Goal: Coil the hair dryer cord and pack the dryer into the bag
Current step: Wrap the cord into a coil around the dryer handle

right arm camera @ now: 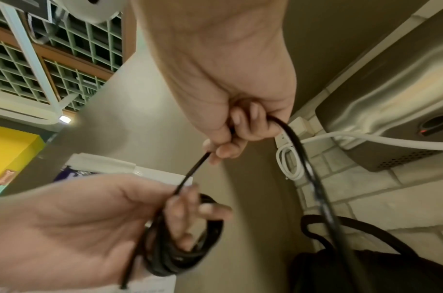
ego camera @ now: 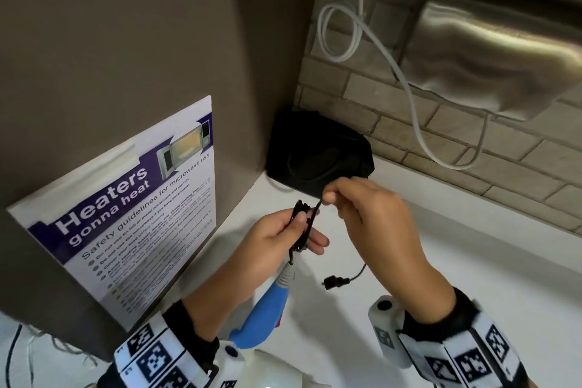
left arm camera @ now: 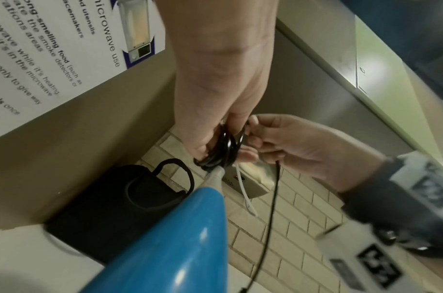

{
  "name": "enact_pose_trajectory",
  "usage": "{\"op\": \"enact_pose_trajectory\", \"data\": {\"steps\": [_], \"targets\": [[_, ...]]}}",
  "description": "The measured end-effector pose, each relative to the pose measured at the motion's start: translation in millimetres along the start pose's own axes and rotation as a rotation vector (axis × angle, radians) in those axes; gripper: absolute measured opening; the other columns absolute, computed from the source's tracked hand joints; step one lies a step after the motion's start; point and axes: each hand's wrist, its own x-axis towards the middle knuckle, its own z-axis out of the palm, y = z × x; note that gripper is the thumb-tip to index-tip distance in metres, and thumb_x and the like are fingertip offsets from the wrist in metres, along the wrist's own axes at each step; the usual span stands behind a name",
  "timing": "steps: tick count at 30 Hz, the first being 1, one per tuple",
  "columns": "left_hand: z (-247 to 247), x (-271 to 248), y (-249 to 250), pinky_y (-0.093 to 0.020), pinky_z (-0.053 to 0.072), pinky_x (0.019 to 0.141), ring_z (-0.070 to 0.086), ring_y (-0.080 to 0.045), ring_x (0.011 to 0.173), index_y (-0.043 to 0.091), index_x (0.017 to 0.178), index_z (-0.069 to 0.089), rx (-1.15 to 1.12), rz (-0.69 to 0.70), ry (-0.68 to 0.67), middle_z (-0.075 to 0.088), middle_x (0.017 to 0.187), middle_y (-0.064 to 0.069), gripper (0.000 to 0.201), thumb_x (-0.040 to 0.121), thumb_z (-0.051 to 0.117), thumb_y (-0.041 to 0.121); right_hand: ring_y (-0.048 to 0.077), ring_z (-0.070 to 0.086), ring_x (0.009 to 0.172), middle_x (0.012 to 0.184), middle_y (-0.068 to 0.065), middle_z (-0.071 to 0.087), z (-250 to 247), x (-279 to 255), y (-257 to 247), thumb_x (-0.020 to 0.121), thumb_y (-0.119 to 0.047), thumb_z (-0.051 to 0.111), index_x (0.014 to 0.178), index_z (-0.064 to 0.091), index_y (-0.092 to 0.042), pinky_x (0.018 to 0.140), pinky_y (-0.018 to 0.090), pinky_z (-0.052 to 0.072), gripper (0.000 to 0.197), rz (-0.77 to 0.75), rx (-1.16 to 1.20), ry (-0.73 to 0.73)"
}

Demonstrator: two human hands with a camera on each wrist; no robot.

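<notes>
Over a white counter (ego camera: 441, 246), I am watching the left hand (ego camera: 271, 239) gripping a bundle of black cord (right arm camera: 180, 247), the loops wrapped around its fingers (right arm camera: 180, 216) and the thumb pressing on them. The right hand (ego camera: 362, 208) is pinching the free run of that same cord between thumb and curled fingers, just right of the left hand and slightly farther away. From this pinch one stretch is running taut to the coil, while the rest is hanging down to the plug (ego camera: 334, 281), which is dangling just above the counter between the two wrists.

The hair dryer (ego camera: 267, 309), blue-handled with a grey strain relief, is lying below the left hand, its handle pointing up toward the coil; its pale body is showing at the near edge of the head view.

The black bag (ego camera: 318, 154) is sitting in the far corner of the counter, against the brown wall panel and the tiled wall, its drawstring loops (left arm camera: 175, 174) slack on top.

A microwave safety poster (ego camera: 126, 214) is hanging on the panel at the left, and a steel wall unit (ego camera: 491, 50) with a white cable (ego camera: 409, 88) is mounted at the far right.
</notes>
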Motion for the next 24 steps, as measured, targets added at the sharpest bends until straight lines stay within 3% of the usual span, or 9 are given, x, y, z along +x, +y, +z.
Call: {"op": "enact_pose_trajectory", "data": {"steps": [3,5,8,12,14,16,19,21,24], "targets": [[-0.7,-4.4,3.5,-0.021,0.051,0.078,0.065,-0.013,0.072,0.005,0.114,0.062,-0.07,-0.014,-0.046,0.072,0.077,-0.001,0.038,0.1,0.033,0.026,0.01,0.056,0.064,0.071,-0.011,0.059,5.5,9.6,12.1,0.091,-0.035,0.055,0.086,0.067,-0.023,0.053,0.026,0.044,0.019,0.007,0.014,0.008],[-0.7,-6.2,3.4,-0.021,0.05,0.076,0.062,-0.012,0.069,0.006,0.116,0.062,-0.117,-0.018,-0.079,0.069,0.071,0.001,0.042,0.096,0.036,0.032,0.006,0.054,0.065,0.072,-0.013,0.058,11.0,13.5,18.0,0.09,-0.036,0.059,0.086,0.068,-0.023,0.054,0.022,0.041,0.016,0.006,0.022,0.006],[-0.7,-7.6,3.7,-0.025,0.047,0.078,0.056,-0.011,0.064,0.006,0.118,0.061,-0.211,-0.015,-0.121,0.061,0.065,0.006,0.037,0.096,0.045,0.032,0.005,0.051,0.063,0.068,-0.014,0.056,19.0,14.2,22.4,0.093,-0.037,0.055,0.083,0.065,-0.023,0.055,0.024,0.042,0.019,0.042,0.061,-0.045],[-2.2,-8.4,6.9,-0.035,0.038,0.084,0.05,-0.01,0.058,0.005,0.109,0.069,-0.433,-0.051,-0.141,0.048,0.061,0.005,0.028,0.094,0.05,0.02,0.017,0.051,0.06,0.063,-0.007,0.054,33.1,1.1,23.5,0.094,-0.027,0.044,0.083,0.057,-0.024,0.052,0.032,0.038,0.017,0.122,0.037,-0.278],[-1.8,-7.5,8.0,-0.033,0.039,0.083,0.049,-0.01,0.057,0.005,0.105,0.071,-0.461,-0.064,-0.117,0.046,0.06,0.004,0.028,0.093,0.046,0.012,0.023,0.052,0.063,0.067,-0.004,0.056,38.5,-5.3,22.2,0.089,-0.017,0.043,0.088,0.055,-0.027,0.054,0.033,0.039,0.016,0.138,-0.006,-0.373],[-1.8,-5.7,8.2,-0.028,0.045,0.08,0.047,-0.01,0.056,0.002,0.105,0.069,-0.481,-0.063,-0.083,0.045,0.059,0.004,0.032,0.097,0.038,0.004,0.024,0.052,0.065,0.071,-0.001,0.057,43.0,-10.9,20.1,0.089,-0.009,0.042,0.1,0.057,-0.031,0.055,0.033,0.038,0.029,0.178,-0.062,-0.468],[-4.6,-1.6,7.1,-0.022,0.05,0.075,0.045,-0.009,0.054,-0.003,0.109,0.061,-0.543,-0.06,-0.063,0.043,0.059,0.004,0.028,0.097,0.037,0.005,0.021,0.046,0.062,0.068,-0.003,0.05,45.6,-18.4,19.2,0.097,-0.015,0.037,0.104,0.056,-0.024,0.052,0.031,0.033,0.022,0.207,-0.074,-0.508],[-7.9,-0.5,5.8,-0.018,0.051,0.072,0.043,-0.006,0.052,-0.001,0.11,0.06,-0.557,-0.051,-0.077,0.042,0.059,0.006,0.028,0.092,0.045,0.013,0.01,0.048,0.059,0.064,-0.006,0.052,43.0,-19.1,21.9,0.102,-0.026,0.036,0.095,0.057,-0.018,0.057,0.028,0.037,0.023,0.273,0.14,-0.495],[-12.0,2.3,2.4,-0.018,0.051,0.073,0.039,-0.004,0.05,0.001,0.108,0.061,-0.522,-0.045,-0.125,0.041,0.058,0.008,0.026,0.092,0.049,0.018,0.003,0.039,0.055,0.068,-0.003,0.051,31.1,-14.9,21.8,0.099,-0.048,0.031,0.098,0.063,-0.016,0.061,0.019,0.033,0.046,0.521,0.779,-0.525]]}}
